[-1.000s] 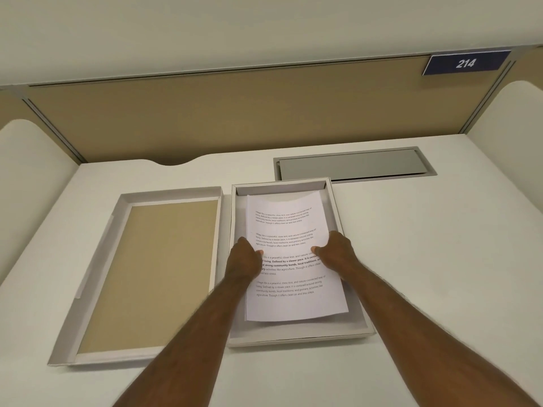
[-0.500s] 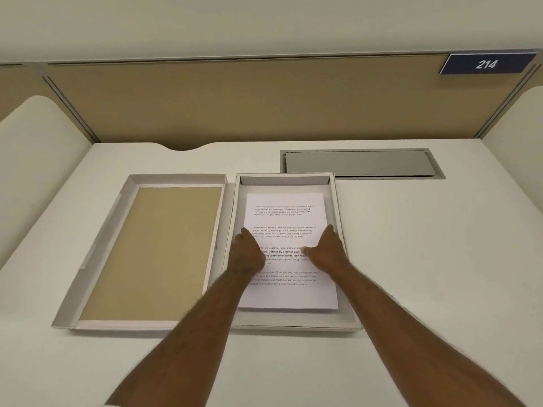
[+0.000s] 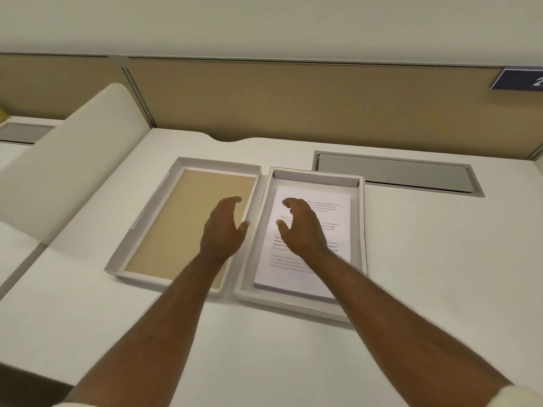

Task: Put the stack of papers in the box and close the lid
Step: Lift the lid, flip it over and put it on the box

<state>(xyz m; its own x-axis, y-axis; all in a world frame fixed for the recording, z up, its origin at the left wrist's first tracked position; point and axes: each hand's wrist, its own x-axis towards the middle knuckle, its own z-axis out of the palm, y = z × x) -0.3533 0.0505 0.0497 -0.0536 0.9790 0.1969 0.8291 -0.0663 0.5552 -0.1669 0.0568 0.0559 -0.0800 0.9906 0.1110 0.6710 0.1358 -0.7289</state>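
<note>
A shallow white box [image 3: 360,230] lies on the white desk, and the stack of printed papers [image 3: 296,274] rests flat inside it. To its left lies the lid [image 3: 182,218], upside down, showing a tan inside and white walls. My left hand [image 3: 224,227] hovers over the lid's right side with its fingers apart and holds nothing. Above the papers my right hand [image 3: 302,227] is open and lifted off the sheets, fingers curved.
A grey metal cable flap [image 3: 393,174] is set into the desk behind the box. A tan partition [image 3: 293,98] runs along the back, with a blue number plate [image 3: 520,79] at the right. A rounded white divider [image 3: 73,160] stands at the left.
Both hands have lifted off the papers, which now lie flat in the box. My left hand has moved left over the lid. The view has swung left.
</note>
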